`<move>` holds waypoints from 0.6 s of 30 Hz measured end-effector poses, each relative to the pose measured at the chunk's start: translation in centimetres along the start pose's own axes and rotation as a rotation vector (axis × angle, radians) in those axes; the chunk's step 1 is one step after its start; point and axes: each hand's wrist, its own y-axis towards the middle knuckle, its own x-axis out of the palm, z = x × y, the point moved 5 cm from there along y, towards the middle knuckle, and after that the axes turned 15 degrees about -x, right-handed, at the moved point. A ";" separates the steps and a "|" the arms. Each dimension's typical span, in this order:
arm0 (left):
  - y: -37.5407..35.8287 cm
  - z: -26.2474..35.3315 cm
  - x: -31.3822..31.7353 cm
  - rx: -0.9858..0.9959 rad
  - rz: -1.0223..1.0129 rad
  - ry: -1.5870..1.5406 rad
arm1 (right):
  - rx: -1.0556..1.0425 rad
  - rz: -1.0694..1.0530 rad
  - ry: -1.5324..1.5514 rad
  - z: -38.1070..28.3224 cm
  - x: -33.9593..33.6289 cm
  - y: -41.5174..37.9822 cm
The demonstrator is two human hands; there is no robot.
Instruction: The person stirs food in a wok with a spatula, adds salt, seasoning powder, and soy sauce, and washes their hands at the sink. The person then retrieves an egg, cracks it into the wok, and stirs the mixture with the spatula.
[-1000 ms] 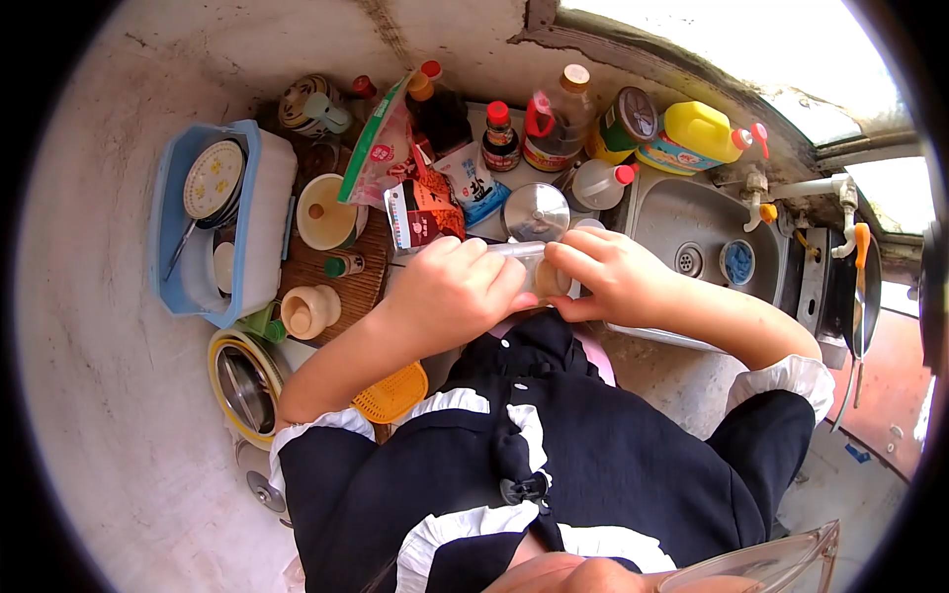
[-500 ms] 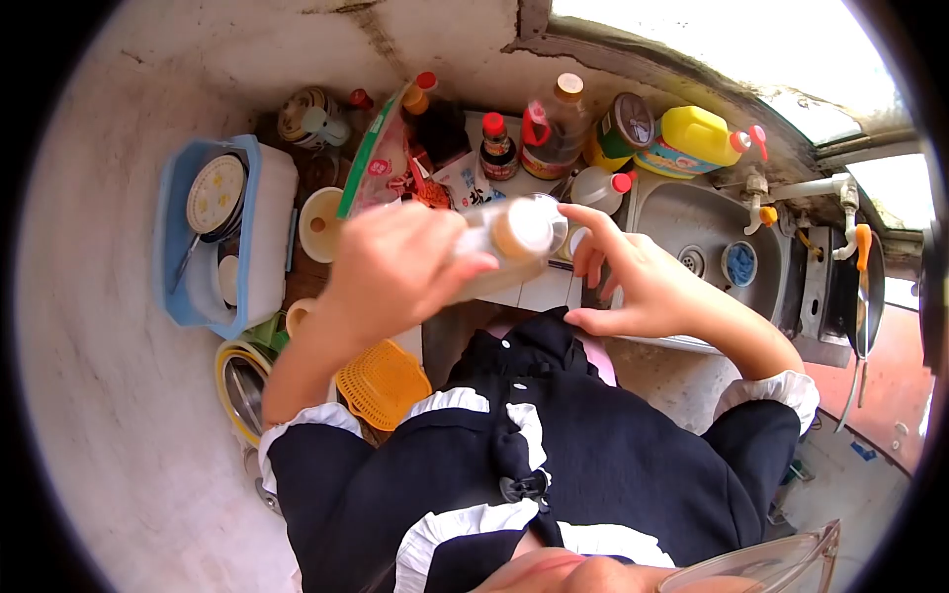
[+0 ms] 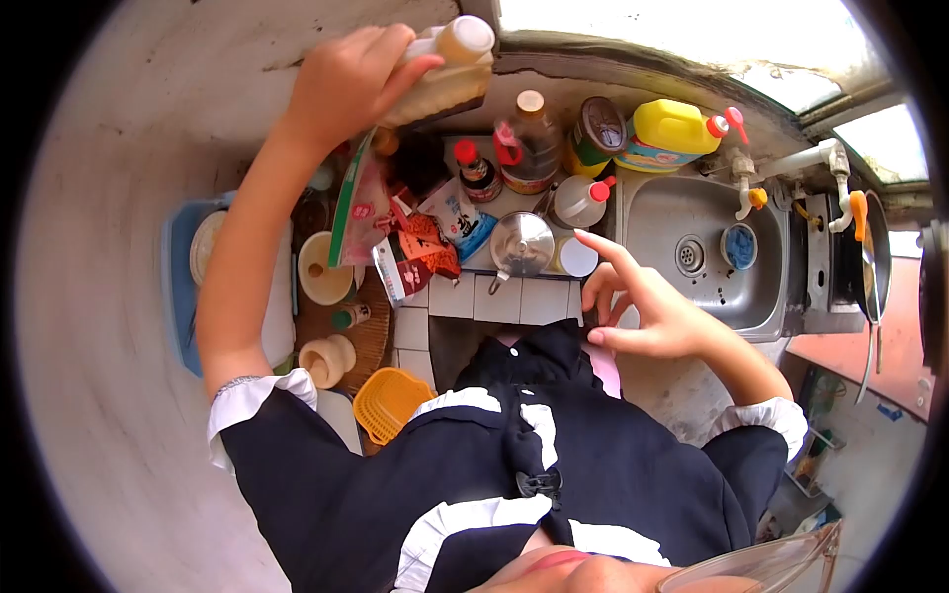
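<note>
My left hand (image 3: pixel 346 89) is raised toward the back wall, its fingers wrapped round the neck end of a clear plastic bottle (image 3: pixel 445 94). The bottle has a white cap and brownish contents, and it is tilted and somewhat blurred. My right hand (image 3: pixel 643 311) hangs over the counter's front edge, thumb and fingers apart with nothing between them. Its index fingertip is close to a small jar with a white lid (image 3: pixel 576 257). Beside that jar stands a round steel container (image 3: pixel 522 244). A clear jug with a red cap (image 3: pixel 581 203) is just behind them.
Sauce bottles (image 3: pixel 476 170), a large brown bottle (image 3: pixel 531 143) and a yellow jug (image 3: pixel 667 136) line the back. Seasoning packets (image 3: pixel 425 247) lie left of centre. The steel sink (image 3: pixel 643 237) is at right, a blue tub (image 3: pixel 183 287) and orange basket (image 3: pixel 390 403) at left.
My left hand has carried the bottle up and left, from over the counter toward the back wall. My right hand stays near the counter edge, apart from the bottle.
</note>
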 end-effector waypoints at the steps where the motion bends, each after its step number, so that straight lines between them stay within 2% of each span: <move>1: -0.1 -0.3 0.9 -0.001 0.002 -0.011 | 0.024 0.016 0.059 0.3 -0.1 -0.4; 5: -0.6 -1.8 4.6 0.060 0.051 -0.004 | 0.051 0.076 0.186 1.6 0.1 -1.7; 9: -1.9 -2.9 7.5 0.029 -0.022 -0.047 | 0.147 0.100 0.209 1.9 1.0 -2.8; 13: -3.0 -3.4 9.7 0.042 -0.054 -0.080 | 0.144 0.068 0.154 1.7 1.5 -4.0; 18: -4.1 -3.2 12.3 0.038 -0.129 -0.079 | 0.157 0.142 0.200 1.9 1.9 -5.1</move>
